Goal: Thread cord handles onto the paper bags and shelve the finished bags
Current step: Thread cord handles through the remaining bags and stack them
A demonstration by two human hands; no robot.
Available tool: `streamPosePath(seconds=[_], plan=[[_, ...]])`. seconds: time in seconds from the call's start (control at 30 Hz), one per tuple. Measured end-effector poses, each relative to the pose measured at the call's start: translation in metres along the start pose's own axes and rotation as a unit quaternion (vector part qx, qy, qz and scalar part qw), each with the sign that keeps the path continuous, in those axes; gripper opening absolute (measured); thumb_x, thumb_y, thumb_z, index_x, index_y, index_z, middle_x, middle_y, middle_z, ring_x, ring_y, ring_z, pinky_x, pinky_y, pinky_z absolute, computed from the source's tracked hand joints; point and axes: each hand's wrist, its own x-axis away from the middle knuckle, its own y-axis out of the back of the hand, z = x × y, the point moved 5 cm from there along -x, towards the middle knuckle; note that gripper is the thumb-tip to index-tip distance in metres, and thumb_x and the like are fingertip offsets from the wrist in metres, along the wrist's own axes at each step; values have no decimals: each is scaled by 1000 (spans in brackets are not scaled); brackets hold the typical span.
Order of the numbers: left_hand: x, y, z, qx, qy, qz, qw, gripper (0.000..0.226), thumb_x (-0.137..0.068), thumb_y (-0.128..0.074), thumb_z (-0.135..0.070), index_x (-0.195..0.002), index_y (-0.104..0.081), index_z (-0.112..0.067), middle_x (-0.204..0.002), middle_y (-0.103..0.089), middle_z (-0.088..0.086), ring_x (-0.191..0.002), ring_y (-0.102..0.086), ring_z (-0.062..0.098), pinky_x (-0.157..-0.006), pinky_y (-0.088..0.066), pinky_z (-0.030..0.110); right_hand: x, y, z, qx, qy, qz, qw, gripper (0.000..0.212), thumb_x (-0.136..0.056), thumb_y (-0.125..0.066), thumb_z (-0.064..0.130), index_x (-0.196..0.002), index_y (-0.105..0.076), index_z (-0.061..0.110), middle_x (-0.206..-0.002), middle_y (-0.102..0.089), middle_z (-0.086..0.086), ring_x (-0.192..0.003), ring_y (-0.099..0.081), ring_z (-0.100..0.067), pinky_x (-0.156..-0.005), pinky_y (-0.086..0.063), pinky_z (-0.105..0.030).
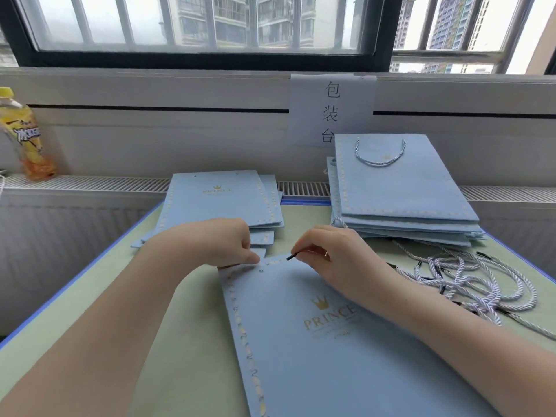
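Observation:
A light blue paper bag [316, 341] with a gold crown logo lies flat on the table before me. My left hand [222, 245] pinches its top edge beside a punched hole [261, 270]. My right hand [328, 254] pinches a cord whose black tip [291, 257] points left, just above the bag's top edge and to the right of that hole. A loose heap of twisted white-blue cords [460, 284] lies to the right of the bag.
A pile of handle-less bags [219, 200] sits behind my left hand. A stack of bags with handles [403, 188] lies at the back right. A yellow drink bottle [25, 136] stands on the sill at far left. A paper sign [332, 109] hangs under the window.

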Motion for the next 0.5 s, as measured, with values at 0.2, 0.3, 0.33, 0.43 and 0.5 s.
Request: streamPosePath(seconds=[0.2, 0.3, 0.33, 0.43, 0.5], plan=[[5, 7, 1, 62, -21, -1, 998, 21, -88, -61, -39, -83, -62, -19, -85, -64, -1, -72, -53, 12, -66, -40, 25, 0, -11, -6, 17, -15, 34, 999, 9, -89, -62, 17, -93, -70, 18, -92, -65, 4, -86, -57, -11, -79, -44, -23], [5, 9, 1, 109, -22, -8, 994, 20, -89, -61, -38, -84, -66, -19, -87, -67, 1, -70, -55, 11, -63, -41, 21, -1, -8, -12, 21, -28, 29, 999, 8, -88, -63, 16, -92, -71, 19, -92, -65, 3, -88, -56, -14, -81, -43, -25], [6, 9, 1, 129, -23, -7, 991, 19, -88, -62, -37, -84, -66, -19, -85, -66, 1, -69, -55, 11, -61, -41, 21, -1, -6, -12, 24, -32, 27, 999, 8, -88, -64, 16, -91, -71, 18, -91, -65, 3, -88, -56, -15, -82, -44, -26], [5, 10, 2, 216, -29, -2, 976, 11, -87, -66, -30, -85, -69, -20, -78, -61, 0, -68, -53, 12, -58, -40, 19, 0, -3, -12, 26, -43, 31, 998, 9, -88, -63, 15, -92, -71, 18, -91, -65, 3, -88, -57, -14, -81, -43, -23], [5, 10, 4, 263, -32, 7, 964, 7, -88, -65, -23, -86, -69, -17, -73, -59, -2, -65, -52, 11, -55, -40, 16, -1, 2, -7, 15, -58, 41, 997, 10, -88, -62, 14, -92, -71, 19, -90, -66, 5, -86, -58, -11, -79, -43, -19]])
